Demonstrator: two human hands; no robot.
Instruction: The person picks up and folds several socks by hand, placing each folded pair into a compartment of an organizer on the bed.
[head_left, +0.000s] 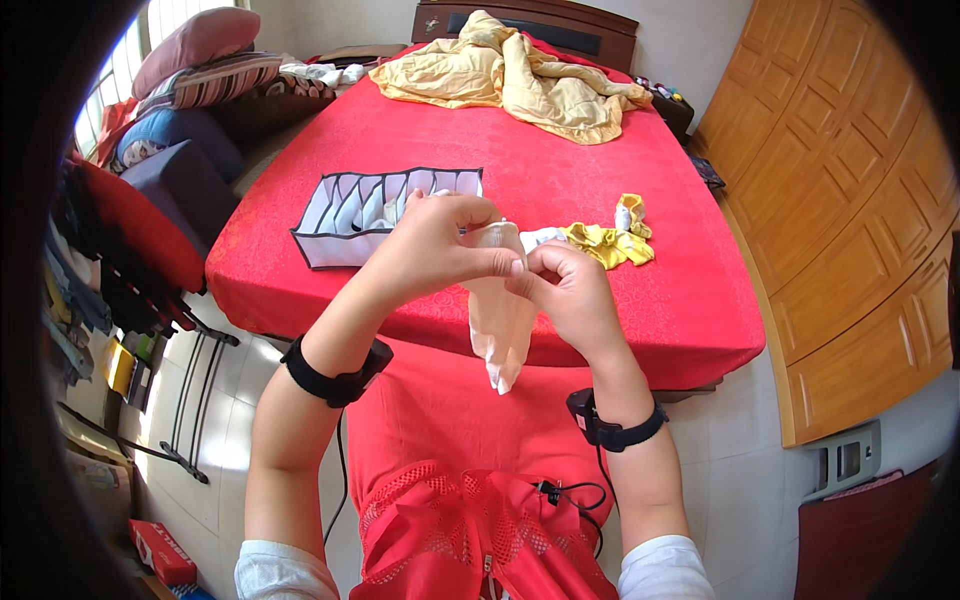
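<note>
A pale peach sock (501, 322) hangs down in front of me, its opening at the top between both hands. My left hand (450, 240) pinches the sock's upper edge between thumb and fingers. On the other side of that edge, my right hand (566, 289) grips it with thumb and curled fingers. Behind my left hand stands a white fabric organizer box (337, 249) with dark trim and several narrow compartments; some white cloth items lie inside, partly hidden. Yellow and white socks (611, 244) lie on the bed beyond my right hand, with one folded yellow-and-white piece (632, 214) standing behind them.
The bed has a red sheet (585, 172) and a crumpled yellow quilt (517, 75) at its far end. Wooden wardrobe doors (847, 187) line the right. To the left are stacked pillows (202, 60), hanging clothes (90, 247) and a black metal rack (191, 405) on the tiled floor.
</note>
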